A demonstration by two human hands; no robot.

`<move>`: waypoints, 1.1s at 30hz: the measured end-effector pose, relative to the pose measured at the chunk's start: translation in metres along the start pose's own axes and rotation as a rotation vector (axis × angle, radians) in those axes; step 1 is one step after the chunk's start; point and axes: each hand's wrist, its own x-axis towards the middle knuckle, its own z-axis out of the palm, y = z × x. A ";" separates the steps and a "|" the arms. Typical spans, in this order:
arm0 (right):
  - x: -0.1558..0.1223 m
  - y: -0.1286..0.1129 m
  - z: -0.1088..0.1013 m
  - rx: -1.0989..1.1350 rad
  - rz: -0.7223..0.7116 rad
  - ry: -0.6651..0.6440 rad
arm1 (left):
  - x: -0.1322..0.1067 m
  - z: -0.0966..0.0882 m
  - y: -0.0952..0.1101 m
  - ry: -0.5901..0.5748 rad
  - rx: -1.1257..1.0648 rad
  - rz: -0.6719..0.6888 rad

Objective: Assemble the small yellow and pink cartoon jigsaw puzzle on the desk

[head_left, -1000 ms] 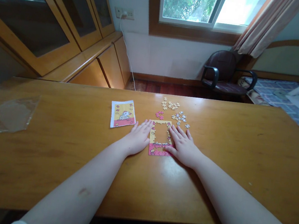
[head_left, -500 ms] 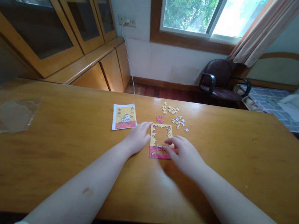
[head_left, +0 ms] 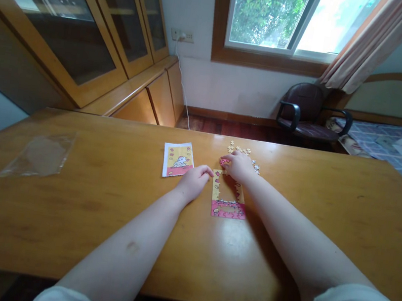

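Though flat, plastic bag (head_left: 41,155) left of puzzle (head_left: 227,214).

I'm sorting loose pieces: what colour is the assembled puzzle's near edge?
The puzzle's near edge is pink, best seen in the head view.

On the table (head_left: 100,226), the partly joined puzzle (head_left: 227,214) is lying near the middle, the left hand (head_left: 195,182) resting just to its left. The picture card (head_left: 178,160) is lying behind and left of that hand, and the plastic bag (head_left: 39,155) is lying well apart, far left. Behind the puzzle, the right hand (head_left: 239,167) is sitting with its fingertips at a small cluster of pieces (head_left: 224,162); more loose pieces (head_left: 238,149) are lying behind it. Beyond the table, the cabinet (head_left: 122,70) is standing left, the chair (head_left: 306,110) right.
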 end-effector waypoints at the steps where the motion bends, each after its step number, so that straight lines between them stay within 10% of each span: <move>1: 0.002 0.000 0.001 -0.022 -0.007 -0.010 | 0.000 0.000 -0.001 0.007 -0.015 -0.001; 17: 0.015 -0.007 -0.015 0.000 -0.023 -0.142 | 0.003 0.004 -0.006 0.014 -0.069 -0.012; 26: -0.079 -0.011 -0.028 0.639 0.024 -0.182 | 0.002 0.003 -0.003 0.012 -0.029 -0.005; 33: -0.129 -0.021 -0.021 0.713 0.128 -0.183 | 0.001 0.004 -0.001 0.001 -0.016 -0.001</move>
